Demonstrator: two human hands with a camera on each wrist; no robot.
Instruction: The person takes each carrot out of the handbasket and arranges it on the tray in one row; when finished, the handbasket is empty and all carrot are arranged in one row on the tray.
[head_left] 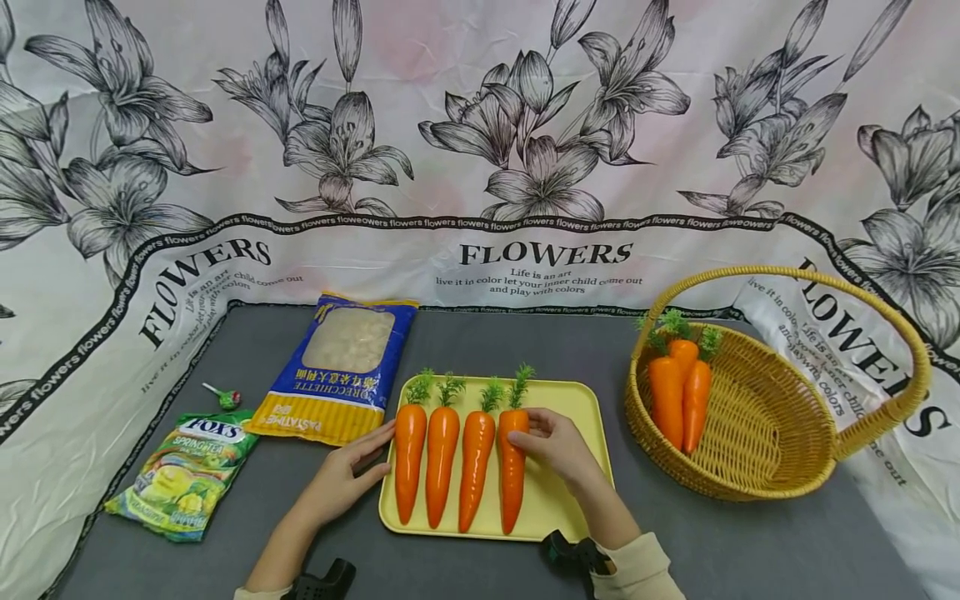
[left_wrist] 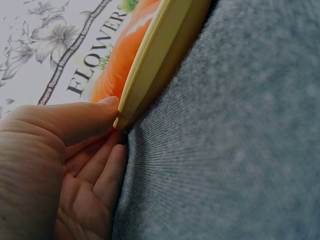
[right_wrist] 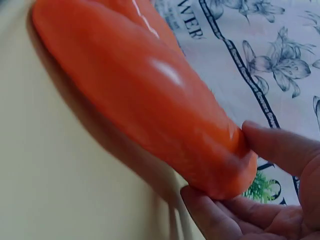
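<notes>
Several orange toy carrots with green leafy tops lie side by side on a yellow tray (head_left: 558, 517), tips toward me. My right hand (head_left: 555, 446) pinches the rightmost carrot (head_left: 513, 483) near its thick top end, thumb on one side and fingers on the other. In the right wrist view that carrot (right_wrist: 135, 85) spans the frame, its body over the tray surface. At the tray's left edge, my left hand (head_left: 348, 475) holds the rim, close to the leftmost carrot (head_left: 408, 467). The left wrist view shows the thumb (left_wrist: 90, 120) on the rim with the fingers beside it.
On the right stands a wicker basket (head_left: 780, 425) with a tall handle and a few carrots (head_left: 678, 392) inside. A blue and yellow pasta bag (head_left: 318, 396) lies behind my left hand. Farther left are a green candy bag (head_left: 187, 475) and a lollipop (head_left: 228, 400).
</notes>
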